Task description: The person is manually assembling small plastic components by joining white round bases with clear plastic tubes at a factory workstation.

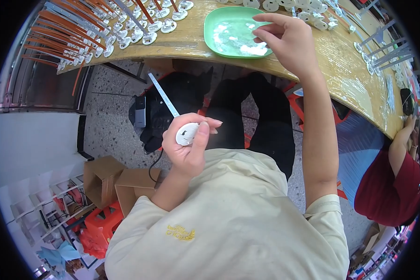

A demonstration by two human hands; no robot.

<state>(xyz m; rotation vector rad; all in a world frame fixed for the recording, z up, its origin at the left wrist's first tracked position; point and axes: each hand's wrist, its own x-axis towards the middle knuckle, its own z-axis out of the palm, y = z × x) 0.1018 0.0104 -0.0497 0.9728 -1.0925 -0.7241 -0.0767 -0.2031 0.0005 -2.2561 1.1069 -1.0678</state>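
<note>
Item: white disc-shaped base with a thin pale rod standing out of it, slanting up and to the far left. Held over the lap, well short of the worktop.

Left hand: closed round the disc, thumb pressed across its near face, fingers curled behind. The rod runs free of the grip.

Right hand: raised over the right edge of the green tray, fingers loosely bent with the tips drawn together. Whether they pinch something small cannot be told.

Green tray: shallow, rounded corners, far side of the worktop, carrying a few small white pieces on a pale smeared floor.

Handling, judged: the part looks light, moulded plastic, stiff in the disc but slender in the rod, which would likely flex or snap if levered. Best taken by the disc rim, between thumb and fingers as now. The smooth face may slip under a loose pinch.

Surroundings: rows of like white bases with orange-red rods laid along the far left of the worktop; more with grey rods at the far right. Cardboard boxes on the floor to the near left. A second person in a red top sits at the right.
</note>
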